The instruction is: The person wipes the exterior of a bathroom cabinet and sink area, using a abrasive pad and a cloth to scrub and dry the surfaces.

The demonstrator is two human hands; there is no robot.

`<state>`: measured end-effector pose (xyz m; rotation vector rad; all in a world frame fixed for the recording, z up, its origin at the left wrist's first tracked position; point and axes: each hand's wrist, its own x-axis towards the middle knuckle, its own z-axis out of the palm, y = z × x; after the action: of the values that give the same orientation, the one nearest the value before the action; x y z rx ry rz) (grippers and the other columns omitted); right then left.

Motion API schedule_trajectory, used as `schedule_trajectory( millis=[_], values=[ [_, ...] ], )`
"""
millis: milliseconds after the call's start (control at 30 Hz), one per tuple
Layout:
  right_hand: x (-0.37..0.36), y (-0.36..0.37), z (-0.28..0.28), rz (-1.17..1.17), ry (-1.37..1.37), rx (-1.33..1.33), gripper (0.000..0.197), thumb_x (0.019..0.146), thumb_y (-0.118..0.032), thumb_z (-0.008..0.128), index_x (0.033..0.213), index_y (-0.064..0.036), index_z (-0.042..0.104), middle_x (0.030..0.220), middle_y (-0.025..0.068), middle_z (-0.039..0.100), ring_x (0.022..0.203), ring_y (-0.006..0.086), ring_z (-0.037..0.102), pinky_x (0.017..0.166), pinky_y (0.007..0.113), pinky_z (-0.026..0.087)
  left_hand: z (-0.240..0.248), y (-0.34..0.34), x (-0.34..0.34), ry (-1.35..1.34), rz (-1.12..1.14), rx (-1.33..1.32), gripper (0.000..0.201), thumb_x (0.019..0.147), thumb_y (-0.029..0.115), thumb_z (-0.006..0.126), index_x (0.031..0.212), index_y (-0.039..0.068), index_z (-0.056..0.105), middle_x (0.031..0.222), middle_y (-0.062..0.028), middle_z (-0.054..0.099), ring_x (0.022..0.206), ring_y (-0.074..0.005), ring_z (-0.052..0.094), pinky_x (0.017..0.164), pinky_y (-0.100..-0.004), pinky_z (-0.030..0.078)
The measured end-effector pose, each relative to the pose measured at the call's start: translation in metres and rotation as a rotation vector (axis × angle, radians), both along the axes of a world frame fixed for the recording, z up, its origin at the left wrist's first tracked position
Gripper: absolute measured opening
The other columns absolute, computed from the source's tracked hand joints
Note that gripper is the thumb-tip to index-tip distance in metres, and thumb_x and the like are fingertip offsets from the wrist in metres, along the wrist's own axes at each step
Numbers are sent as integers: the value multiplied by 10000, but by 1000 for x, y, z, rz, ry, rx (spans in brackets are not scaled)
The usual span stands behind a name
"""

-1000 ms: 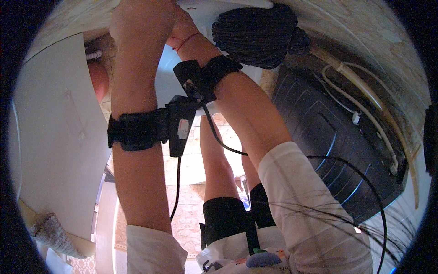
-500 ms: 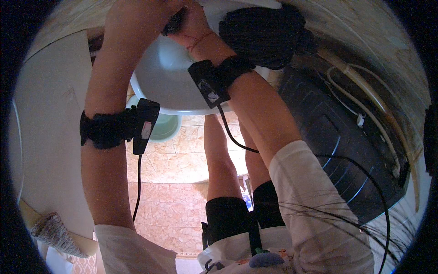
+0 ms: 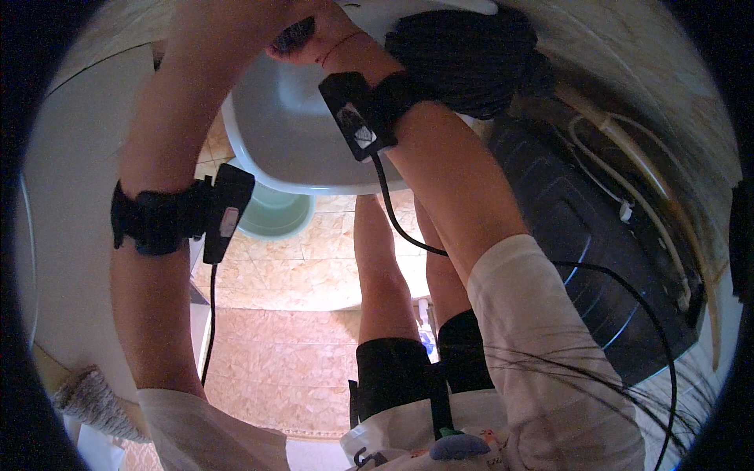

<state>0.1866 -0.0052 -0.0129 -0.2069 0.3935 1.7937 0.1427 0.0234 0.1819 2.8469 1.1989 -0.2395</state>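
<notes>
The right hand (image 3: 314,35) curls its grip around a dark object (image 3: 294,33) at the top rim of the pale basin (image 3: 290,133). The left hand is cut off above, so its grip cannot be told. A dark cloth (image 3: 471,51) lies just beside the basin.

Both forearms raised forward, right hand (image 3: 314,35) with fingers curled closed, left hand out of frame

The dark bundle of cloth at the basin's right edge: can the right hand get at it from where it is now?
Probably yes. The right hand is over the pale basin, and the dark bundle lies just beside its wrist with nothing between them. The hand seems to hold a small dark object, which could hinder a grasp.
</notes>
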Motion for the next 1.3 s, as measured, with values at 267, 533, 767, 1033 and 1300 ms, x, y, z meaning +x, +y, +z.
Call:
schedule_trajectory(
  millis=[267, 533, 767, 1033, 1300],
  values=[
    [14, 2, -33, 148, -106, 126, 277, 827, -290, 506, 598, -136, 522, 468, 38, 396, 432, 192, 406, 419, 318, 324, 3, -18, 12, -158, 169, 7, 525, 756, 308, 625, 1065, -62, 417, 703, -207, 600, 691, -386, 594, 582, -455, 466],
    [15, 8, -2, 57, -138, 132, 295, 840, -366, 507, 653, -138, 530, 523, 34, 431, 482, 179, 438, 443, 315, 353, 5, -18, 11, -198, 200, 23, 487, 767, 321, 622, 971, -85, 445, 725, -227, 596, 746, -390, 592, 614, -457, 469],
    [16, -6, 32, -70, -169, 194, 330, 850, -432, 509, 702, -139, 537, 572, 30, 462, 526, 168, 467, 464, 313, 380, 11, -17, 23, -222, 341, -119, 509, 766, 359, 601, 955, -90, 457, 737, -258, 586, 765, -405, 584, 661, -458, 472],
    [31, -17, 20, -305, -104, 262, 241, 886, -342, 490, 939, -121, 571, 814, 19, 571, 725, 174, 562, 626, 327, 488, -6, -13, 29, -234, 312, -24, 545, 742, 313, 606, 1139, -22, 443, 776, -226, 604, 784, -400, 581, 675, -469, 464],
    [30, -45, 44, -114, -272, -61, 230, 853, -287, 529, 930, -72, 560, 718, 67, 582, 615, 179, 576, 485, 320, 473, 5, -1, 21, -36, 139, -174, 517, 724, 300, 622, 1111, -7, 470, 799, -235, 591, 765, -380, 575, 654, -442, 456]
  ],
)
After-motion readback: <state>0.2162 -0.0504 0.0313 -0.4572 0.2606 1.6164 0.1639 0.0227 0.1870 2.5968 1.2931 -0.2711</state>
